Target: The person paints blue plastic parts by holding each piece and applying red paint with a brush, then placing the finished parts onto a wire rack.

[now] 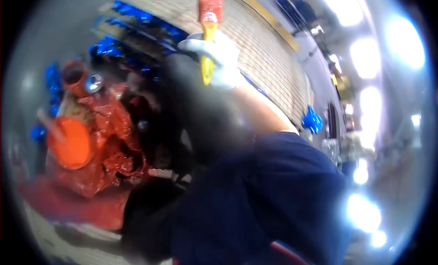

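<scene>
Bright lamps [365, 215] glare down the right side of a blurred indoor workspace, beside a tan, ribbed surface [273, 66]. The right hand [219, 57], in a white glove, is closed around the yellow handle of a flat paintbrush [208, 50]. The brush is upright in view at the upper middle, its long axis nearly vertical: red-coated bristles point to the top edge, the handle's tip down. The left hand is out of view, so I cannot tell its grip. A dark navy sleeve [283, 173] covers the upper arm. To the left lies a crumpled, glossy red sheet [109, 119]; beside it, a round container [70, 148] shows bright orange inside, a blurred pale stick [54, 128] across its rim. Above, a reddish cylindrical can [74, 73] has a dark mouth; its contents are unclear. Glossy blue lumps [109, 47] lie near it.
</scene>
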A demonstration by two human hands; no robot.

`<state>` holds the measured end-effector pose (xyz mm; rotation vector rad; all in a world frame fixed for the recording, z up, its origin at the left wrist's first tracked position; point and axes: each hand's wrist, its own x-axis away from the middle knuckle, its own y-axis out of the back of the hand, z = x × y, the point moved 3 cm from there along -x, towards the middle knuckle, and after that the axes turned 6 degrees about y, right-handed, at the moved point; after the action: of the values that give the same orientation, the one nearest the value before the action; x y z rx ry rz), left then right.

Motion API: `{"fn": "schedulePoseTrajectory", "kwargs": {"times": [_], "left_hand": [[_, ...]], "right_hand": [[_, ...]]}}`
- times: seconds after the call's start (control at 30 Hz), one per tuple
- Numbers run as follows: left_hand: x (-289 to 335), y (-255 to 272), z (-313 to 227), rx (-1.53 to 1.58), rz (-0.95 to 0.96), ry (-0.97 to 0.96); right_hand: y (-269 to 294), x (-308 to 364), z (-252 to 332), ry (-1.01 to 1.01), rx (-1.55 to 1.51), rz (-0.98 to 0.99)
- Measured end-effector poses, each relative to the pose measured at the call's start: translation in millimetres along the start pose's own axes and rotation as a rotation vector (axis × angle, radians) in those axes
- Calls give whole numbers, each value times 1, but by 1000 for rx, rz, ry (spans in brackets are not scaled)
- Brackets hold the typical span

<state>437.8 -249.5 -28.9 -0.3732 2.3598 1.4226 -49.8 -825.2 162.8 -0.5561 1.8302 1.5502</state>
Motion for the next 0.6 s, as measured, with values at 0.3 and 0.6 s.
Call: {"fn": "schedulePoseTrajectory", "kwargs": {"times": [0.3,0.6], "left_hand": [[165,114,-233,180,220,-534],[219,119,-295,559,646,-760]], "right_hand": [[271,305,-61,-678,970,353],[278,399,-102,-1405,745,591]]}}
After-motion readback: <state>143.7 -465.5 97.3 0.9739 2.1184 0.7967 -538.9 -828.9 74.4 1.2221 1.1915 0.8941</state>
